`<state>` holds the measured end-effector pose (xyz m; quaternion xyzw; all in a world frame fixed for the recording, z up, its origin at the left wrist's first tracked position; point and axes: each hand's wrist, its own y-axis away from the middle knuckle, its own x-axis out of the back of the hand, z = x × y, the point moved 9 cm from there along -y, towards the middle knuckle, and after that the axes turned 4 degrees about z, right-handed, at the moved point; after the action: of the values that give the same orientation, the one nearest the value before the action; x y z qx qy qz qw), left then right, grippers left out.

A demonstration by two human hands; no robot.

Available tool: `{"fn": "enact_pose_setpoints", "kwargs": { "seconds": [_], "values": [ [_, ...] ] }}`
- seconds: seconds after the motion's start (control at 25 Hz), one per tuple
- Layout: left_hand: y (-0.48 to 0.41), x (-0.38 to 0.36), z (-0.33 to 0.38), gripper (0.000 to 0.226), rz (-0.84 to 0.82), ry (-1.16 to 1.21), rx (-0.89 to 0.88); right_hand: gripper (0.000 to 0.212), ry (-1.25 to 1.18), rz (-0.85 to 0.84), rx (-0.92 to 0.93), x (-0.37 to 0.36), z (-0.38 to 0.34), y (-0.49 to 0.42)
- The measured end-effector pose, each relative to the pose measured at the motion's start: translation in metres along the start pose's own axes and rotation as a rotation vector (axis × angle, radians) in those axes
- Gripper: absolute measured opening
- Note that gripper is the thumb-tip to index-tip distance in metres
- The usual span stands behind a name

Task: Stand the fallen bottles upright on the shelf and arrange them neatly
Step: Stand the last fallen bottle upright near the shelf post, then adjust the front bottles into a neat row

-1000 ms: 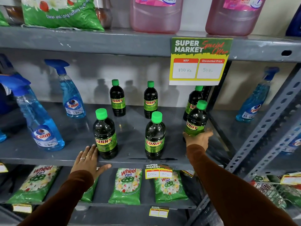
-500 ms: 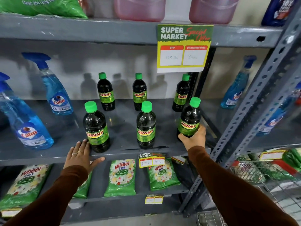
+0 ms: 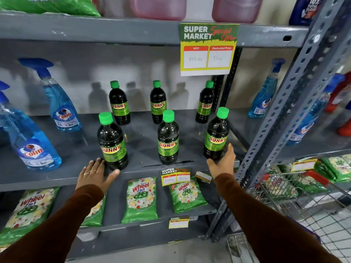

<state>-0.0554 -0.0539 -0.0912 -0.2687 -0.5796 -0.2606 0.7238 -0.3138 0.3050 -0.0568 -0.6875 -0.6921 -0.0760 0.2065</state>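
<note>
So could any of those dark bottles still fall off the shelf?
Maybe. The front right bottle stands near the shelf edge, right by the open right hand, so a bump could tip it. The front left bottle also sits near the edge, beside the left hand. A falling bottle might knock the middle one over.

Shelf (image 3: 57,175) is seen as grey painted metal, matt, scuffed in spots. Front-left bottle (image 3: 112,143) is made of dark glossy plastic, with a smooth green plastic cap and shiny printed label. Spray bottles (image 3: 62,109) are rendered in clear glossy plastic over blue liquid. Detergent packets (image 3: 141,200) are wrapped in crinkled shiny plastic film. Price sign (image 3: 209,48) is taken as paper or card, possibly laminated. Upright post (image 3: 296,103) is perforated grey metal. Sleeves (image 3: 62,224) are matt brown cloth.
</note>
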Motion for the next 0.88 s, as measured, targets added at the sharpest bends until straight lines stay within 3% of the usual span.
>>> {"fn": "enact_pose_setpoints", "kwargs": {
  "seconds": [0.12,0.16,0.24,0.32,0.36,0.44,0.52,0.64,0.8,0.88],
  "values": [
    [-0.001,0.014,0.0,0.078,0.126,0.312,0.138,0.035,0.22,0.227,0.188,0.005,-0.025,0.054],
    [-0.003,0.015,-0.006,0.077,0.161,0.469,0.231,0.022,0.288,0.201,0.325,-0.009,-0.044,0.077],
    [-0.007,0.003,-0.006,0.084,0.091,0.859,0.372,0.017,0.336,0.024,0.618,-0.05,-0.081,0.124],
    [-0.012,-0.01,0.003,0.09,-0.02,1.163,0.343,0.017,0.24,-0.152,0.765,-0.092,-0.109,0.158],
    [-0.013,-0.014,0.006,0.087,-0.045,1.223,0.328,0.024,0.172,-0.261,0.703,-0.112,-0.117,0.164],
    [-0.012,-0.018,0.001,0.083,-0.083,1.243,0.314,0.048,0.041,-0.59,0.353,-0.16,-0.118,0.171],
    [-0.012,-0.023,0.001,0.086,-0.163,1.235,0.29,0.058,-0.082,-0.806,0.079,-0.196,-0.115,0.179],
    [-0.009,-0.026,-0.001,0.101,-0.239,1.184,0.303,0.057,-0.121,-0.813,-0.003,-0.22,-0.113,0.178],
    [-0.009,-0.026,0.002,0.085,-0.279,1.224,0.287,0.056,-0.103,-0.76,0.007,-0.229,-0.109,0.179],
    [-0.006,-0.026,0.001,0.091,-0.28,1.238,0.295,0.055,-0.131,-0.755,0.004,-0.23,-0.107,0.181]
  ]
}}
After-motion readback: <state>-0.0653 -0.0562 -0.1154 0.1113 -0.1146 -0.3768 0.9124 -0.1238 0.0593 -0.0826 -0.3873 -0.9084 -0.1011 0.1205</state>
